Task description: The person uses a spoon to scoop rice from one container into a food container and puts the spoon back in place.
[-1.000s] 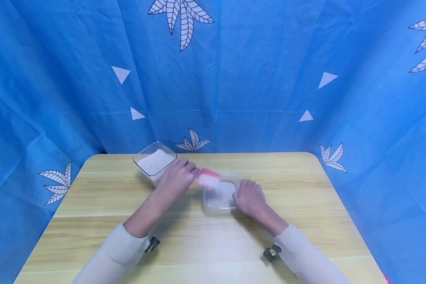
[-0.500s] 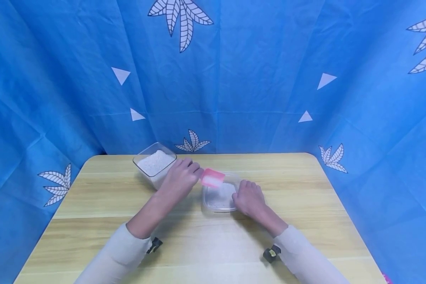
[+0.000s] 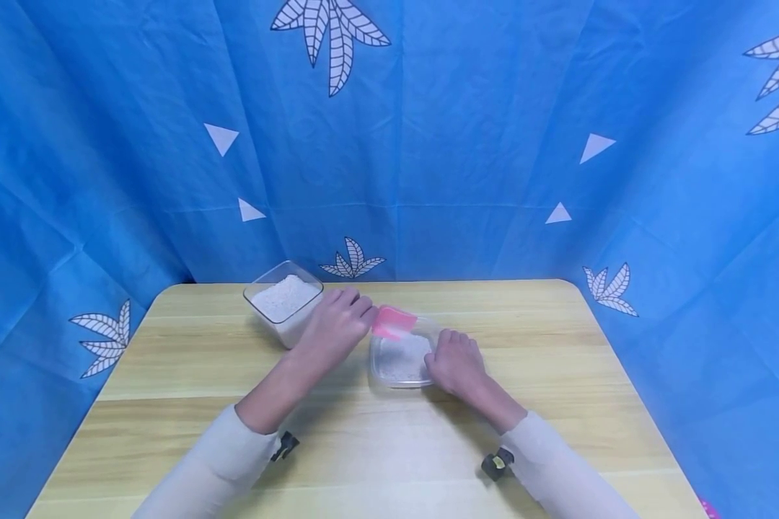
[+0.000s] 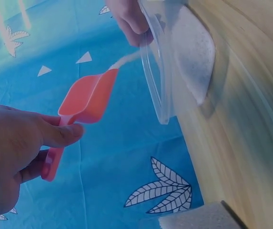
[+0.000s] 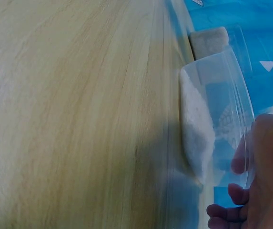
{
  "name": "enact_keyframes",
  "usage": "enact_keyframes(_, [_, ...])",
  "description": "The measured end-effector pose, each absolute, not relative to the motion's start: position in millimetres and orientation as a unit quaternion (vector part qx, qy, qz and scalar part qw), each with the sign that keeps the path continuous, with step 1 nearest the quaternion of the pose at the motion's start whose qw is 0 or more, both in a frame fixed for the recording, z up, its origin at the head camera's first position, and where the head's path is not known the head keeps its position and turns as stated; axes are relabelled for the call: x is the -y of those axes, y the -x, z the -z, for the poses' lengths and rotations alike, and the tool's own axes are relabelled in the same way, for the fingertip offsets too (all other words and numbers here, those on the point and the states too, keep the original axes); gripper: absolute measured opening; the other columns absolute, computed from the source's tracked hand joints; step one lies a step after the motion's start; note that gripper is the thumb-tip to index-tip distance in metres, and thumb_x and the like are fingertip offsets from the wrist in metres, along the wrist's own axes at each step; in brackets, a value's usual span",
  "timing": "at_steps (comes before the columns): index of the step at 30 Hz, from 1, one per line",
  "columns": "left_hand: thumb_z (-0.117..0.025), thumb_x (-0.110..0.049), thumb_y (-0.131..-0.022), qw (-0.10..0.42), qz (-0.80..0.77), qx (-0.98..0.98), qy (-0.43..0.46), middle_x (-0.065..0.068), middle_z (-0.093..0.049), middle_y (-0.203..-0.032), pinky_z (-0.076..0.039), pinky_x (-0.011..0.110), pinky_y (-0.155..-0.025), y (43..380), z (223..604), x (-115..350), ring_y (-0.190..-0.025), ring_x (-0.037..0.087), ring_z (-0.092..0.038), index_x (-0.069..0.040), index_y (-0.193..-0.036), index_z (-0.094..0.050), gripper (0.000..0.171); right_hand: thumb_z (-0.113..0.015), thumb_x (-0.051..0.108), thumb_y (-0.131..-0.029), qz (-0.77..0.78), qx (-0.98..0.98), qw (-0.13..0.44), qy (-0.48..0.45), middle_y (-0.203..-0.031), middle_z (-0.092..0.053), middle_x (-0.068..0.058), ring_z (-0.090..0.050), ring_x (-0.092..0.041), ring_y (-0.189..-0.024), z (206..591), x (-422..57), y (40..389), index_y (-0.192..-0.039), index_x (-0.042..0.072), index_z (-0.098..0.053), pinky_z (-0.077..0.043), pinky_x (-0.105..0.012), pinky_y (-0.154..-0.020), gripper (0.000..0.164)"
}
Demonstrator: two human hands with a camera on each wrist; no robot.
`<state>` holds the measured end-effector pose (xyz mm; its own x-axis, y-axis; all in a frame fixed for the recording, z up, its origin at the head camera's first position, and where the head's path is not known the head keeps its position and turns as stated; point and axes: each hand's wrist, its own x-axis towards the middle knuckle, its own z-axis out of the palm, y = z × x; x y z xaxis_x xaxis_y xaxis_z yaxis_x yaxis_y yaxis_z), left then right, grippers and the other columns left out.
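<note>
My left hand (image 3: 337, 324) pinches the handle of a pink scoop (image 3: 396, 321) between thumb and fingers. In the left wrist view the scoop (image 4: 88, 98) tips over the rim of a clear plastic container (image 4: 157, 90), and a thin stream of white grains (image 4: 126, 59) runs from its lip. My right hand (image 3: 456, 362) grips the right rim of that container (image 3: 399, 385). The right wrist view shows the right hand (image 5: 272, 157) at the rim, a fingertip visible through the wall, and white grains (image 5: 196, 126) heaped along the bottom.
A taller clear container (image 3: 290, 333) with a dark rim stands behind my left hand, holding more white grains (image 3: 284, 295). Everything sits on a light wooden table (image 3: 389, 447). Blue curtains (image 3: 480, 144) enclose its back and sides.
The scoop has moved slightly right over the plastic container and tilted further; less white shows in it now. My right hand has kept its place on the rim.
</note>
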<state>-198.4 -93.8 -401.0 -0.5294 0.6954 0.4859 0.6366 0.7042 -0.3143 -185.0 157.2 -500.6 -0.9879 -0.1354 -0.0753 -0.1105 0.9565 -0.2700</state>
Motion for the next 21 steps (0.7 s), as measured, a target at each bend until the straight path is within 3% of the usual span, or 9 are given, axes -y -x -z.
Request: enact_keyframes(21, [-0.083,-0.003,-0.084,0.340,-0.045,0.859,0.381,0.003,-0.077,-0.098,-0.052,0.029,-0.074,198.6,398.7,96.0,-0.090,0.020,-0.063,-0.010,-0.107,-0.080,0.025,-0.051,0.030,-0.096,0.132,-0.988,0.039,0.065,-0.090,-0.052,-0.013,-0.048,-0.029,-0.086,501.1,-157.9,186.3,-0.100,0.000,-0.052,-0.046,-0.046,-0.086,0.030])
